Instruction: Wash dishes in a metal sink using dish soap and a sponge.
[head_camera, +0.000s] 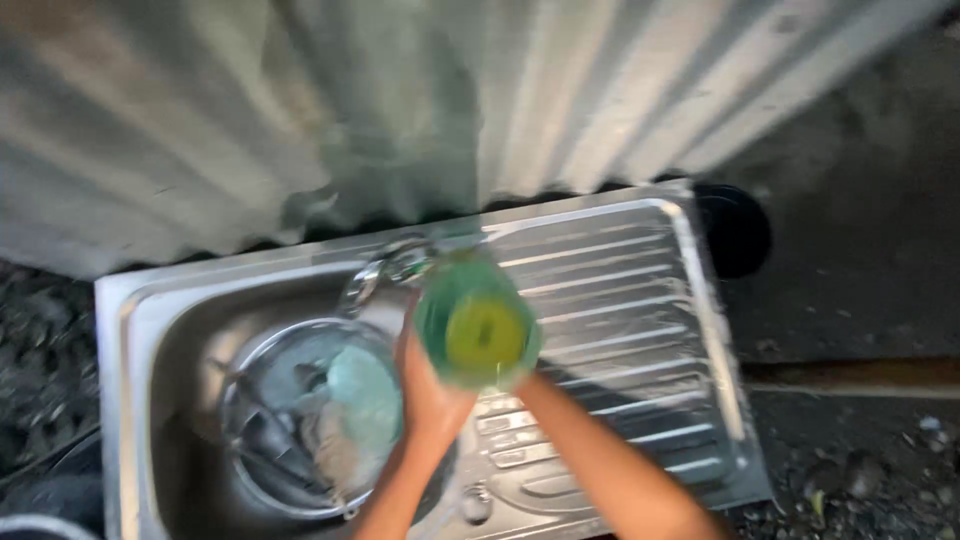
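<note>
Two hands hold things over a steel sink (640, 300). Left hand (430, 395) is by the bowl (290, 400); its grip is hidden. Right hand, hidden, holds up the green bottle (478, 325) above the drainboard. It looks like washing up; squeezing soap seems next.

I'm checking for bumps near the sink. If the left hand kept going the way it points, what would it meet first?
The left hand points up the picture. It already touches the green bottle with a yellow cap. Beyond that, probably the tap, then the corrugated metal wall; blur leaves depth unclear.
</note>
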